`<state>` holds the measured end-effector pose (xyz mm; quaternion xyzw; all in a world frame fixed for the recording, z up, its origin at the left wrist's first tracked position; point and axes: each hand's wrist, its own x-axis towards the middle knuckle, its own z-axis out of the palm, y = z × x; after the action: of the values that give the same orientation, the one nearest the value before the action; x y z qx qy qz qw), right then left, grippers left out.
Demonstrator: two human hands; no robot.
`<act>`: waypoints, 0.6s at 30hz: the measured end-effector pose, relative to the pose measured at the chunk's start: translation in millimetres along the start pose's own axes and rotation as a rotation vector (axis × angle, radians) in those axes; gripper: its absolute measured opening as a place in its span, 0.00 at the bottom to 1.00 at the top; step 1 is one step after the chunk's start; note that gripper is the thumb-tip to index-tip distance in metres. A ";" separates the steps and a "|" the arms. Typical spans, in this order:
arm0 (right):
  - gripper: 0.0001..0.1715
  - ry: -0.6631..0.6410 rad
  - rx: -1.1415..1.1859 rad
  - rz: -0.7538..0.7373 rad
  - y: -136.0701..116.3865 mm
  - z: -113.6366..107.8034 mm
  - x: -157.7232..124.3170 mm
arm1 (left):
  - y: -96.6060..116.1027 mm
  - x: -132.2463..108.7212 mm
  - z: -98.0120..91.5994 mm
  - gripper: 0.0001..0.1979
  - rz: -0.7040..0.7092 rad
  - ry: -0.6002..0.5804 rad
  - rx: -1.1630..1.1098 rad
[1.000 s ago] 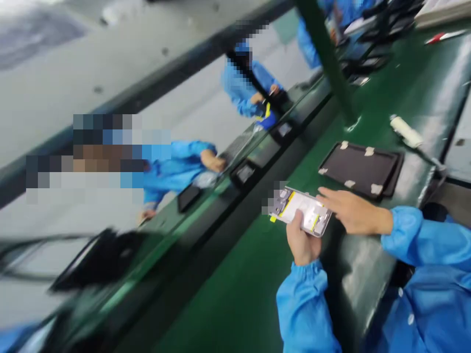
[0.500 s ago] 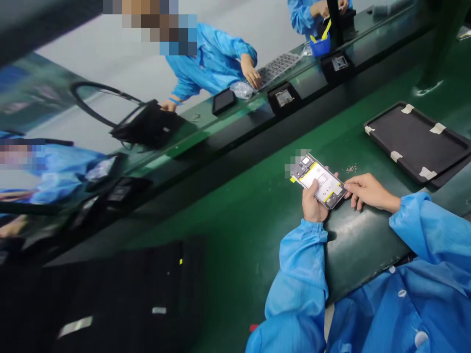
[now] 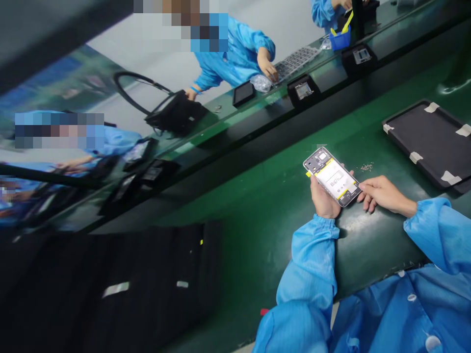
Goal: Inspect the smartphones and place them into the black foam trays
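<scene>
An opened smartphone [image 3: 333, 177], its back cover off, shows a white battery with yellow strips and dark inner parts. It rests tilted in my left hand [image 3: 326, 201], whose fingers wrap round it from beneath and the sides. My right hand [image 3: 382, 193] has thumb and forefinger closed at the phone's lower right corner, with the other fingers curled below. Whether a tiny part is also between those fingertips cannot be seen. A small heap of tiny screws [image 3: 365, 167] lies on the green table [image 3: 257, 211] just beyond the phone.
Black trays [image 3: 430, 142] with pale tape sit to the right. A large black surface [image 3: 147, 284] fills the lower left. Across a raised ledge, co-workers in blue smocks handle parts near a grid tray [image 3: 298, 63], a blue bin [image 3: 340, 39] and a black box [image 3: 176, 113].
My view has swung left, so everything appears farther right. My left thumb has moved off the battery to the phone's side. The right fingers stay at the phone's corner.
</scene>
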<state>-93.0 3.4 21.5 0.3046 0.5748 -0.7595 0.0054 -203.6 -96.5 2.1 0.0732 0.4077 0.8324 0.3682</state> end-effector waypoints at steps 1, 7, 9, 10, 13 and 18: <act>0.19 -0.001 0.004 0.001 0.4 0.0 -0.3 | 0.5 -0.9 0.7 0.34 -0.005 -0.001 -0.007; 0.17 -0.010 0.021 -0.028 8.5 -3.1 0.0 | -0.2 -4.6 0.1 0.43 -0.027 -0.019 -0.027; 0.15 -0.018 0.032 -0.052 12.2 -4.8 2.7 | -0.5 -3.8 -0.8 0.43 -0.025 -0.026 -0.045; 0.12 -0.022 0.039 -0.068 14.1 -5.1 4.5 | -0.4 -3.2 -1.1 0.42 -0.027 -0.030 -0.054; 0.10 -0.008 0.061 -0.133 20.7 -1.3 9.9 | 0.1 -3.0 -1.8 0.42 -0.044 -0.045 -0.054; 0.21 0.156 0.116 -0.342 21.9 13.5 10.1 | 2.2 -4.2 -10.8 0.42 -0.088 -0.121 0.019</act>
<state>-99.5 -12.4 -0.2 0.2602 0.5720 -0.7553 -0.1861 -206.3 -106.9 -2.7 0.1086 0.3954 0.8055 0.4279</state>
